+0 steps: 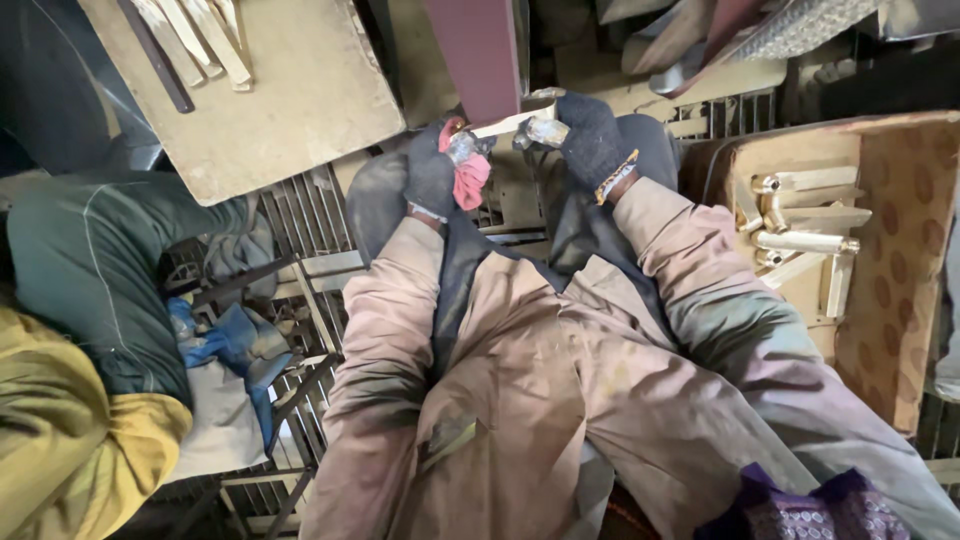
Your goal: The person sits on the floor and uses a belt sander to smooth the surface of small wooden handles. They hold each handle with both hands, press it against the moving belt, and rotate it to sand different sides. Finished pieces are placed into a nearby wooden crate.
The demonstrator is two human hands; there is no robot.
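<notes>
Both gloved hands pinch one shiny metal fitting (505, 128) against the maroon sanding belt (480, 50): left hand (432, 172) and right hand (590, 140) closed on its ends. It looks rigid, smooth, likely slippery; end grips suit it.

A tan board (290, 100) sits far left, with pale wooden strips (205, 35) and a dark rod (155, 55) lying on it. On the right, a cardboard box (900, 260) holds brass-coloured fittings (800, 240). A blue cloth (225, 345) lies near left over a metal grate (310, 215).
</notes>
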